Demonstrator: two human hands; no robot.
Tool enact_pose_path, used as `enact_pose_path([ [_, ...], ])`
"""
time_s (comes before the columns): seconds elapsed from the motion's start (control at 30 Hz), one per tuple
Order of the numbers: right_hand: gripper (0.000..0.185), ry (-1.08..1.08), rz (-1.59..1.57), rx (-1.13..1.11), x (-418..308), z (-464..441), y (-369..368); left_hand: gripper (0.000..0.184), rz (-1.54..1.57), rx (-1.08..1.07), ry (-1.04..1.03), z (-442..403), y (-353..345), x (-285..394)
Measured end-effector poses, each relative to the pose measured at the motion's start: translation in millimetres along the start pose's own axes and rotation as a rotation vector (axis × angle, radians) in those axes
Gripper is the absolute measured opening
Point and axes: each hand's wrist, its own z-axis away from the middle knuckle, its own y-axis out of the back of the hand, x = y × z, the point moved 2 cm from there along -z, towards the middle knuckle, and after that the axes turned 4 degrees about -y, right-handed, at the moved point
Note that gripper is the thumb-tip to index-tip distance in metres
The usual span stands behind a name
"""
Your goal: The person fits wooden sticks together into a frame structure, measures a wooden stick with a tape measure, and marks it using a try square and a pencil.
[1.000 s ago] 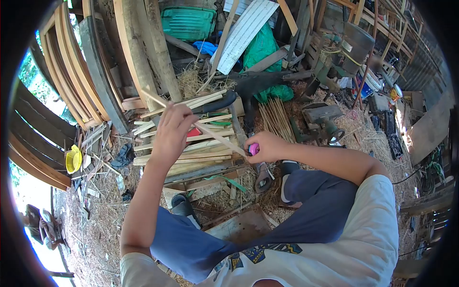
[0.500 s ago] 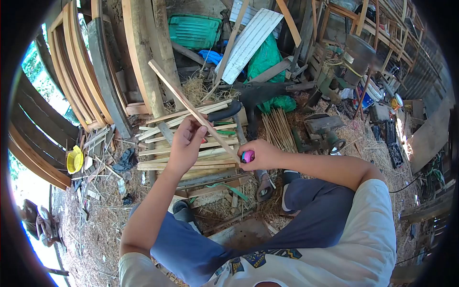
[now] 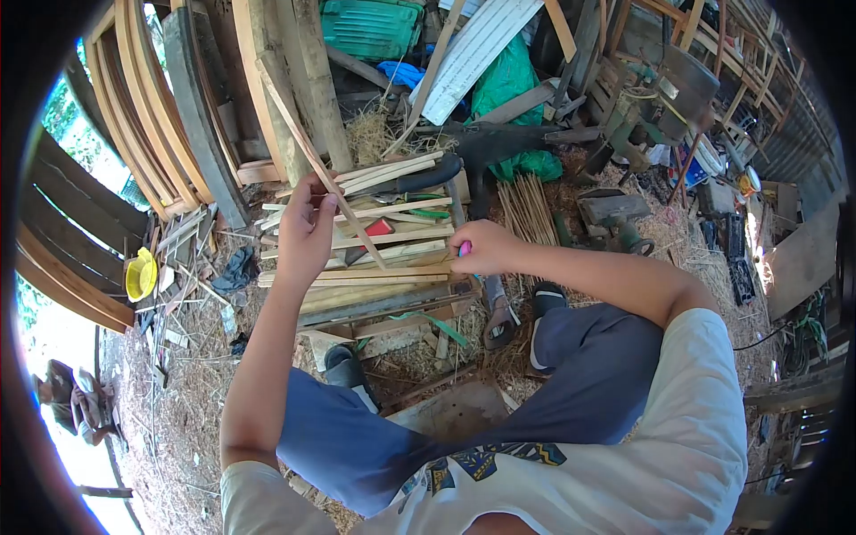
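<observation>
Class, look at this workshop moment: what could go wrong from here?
The wooden strip is held only by the left hand, so its free lower end might swing. In view, that end overlaps the loose strips, so it might knock them. Wood scraps on the floor might trip anyone standing up.

The wooden strip (image 3: pixel 312 152) is long, thin and narrow, of bare, pale brown wood. It is in one piece and looks nearly straight, held aslant between the thumb and fingers of the left hand (image 3: pixel 309 219), with the longer part above the hold. Its lower end is free; whether that end touches anything cannot be told. Right of the strip's lower end, and apart from it, is a small pink thing (image 3: pixel 465 248) with a bit of blue, mostly hidden inside the closed right hand (image 3: pixel 486 247).
</observation>
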Motion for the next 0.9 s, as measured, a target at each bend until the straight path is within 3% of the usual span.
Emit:
enact_pose_path([
  [0.17, 0.025, -0.014, 0.084, -0.049, -26.6, -4.7, -6.0, 0.024, -0.063, 0.013, 0.002, 7.7, 12.8, 11.5],
  [0.37, 0.025, 0.173, 0.256, 0.074, -23.6, -25.0, -34.4, 0.023, -0.177, 0.023, -0.015, 14.9, 28.2, 15.9],
  [0.57, 0.022, 0.184, 0.326, -0.013, -34.9, -41.8, -43.4, 0.022, -0.19, 0.022, -0.039, 18.0, 37.0, 16.8],
  [0.9, 0.014, 0.18, 0.273, -0.056, -40.4, -48.0, -46.2, 0.024, -0.2, 0.096, -0.058, 20.9, 54.8, 21.4],
])
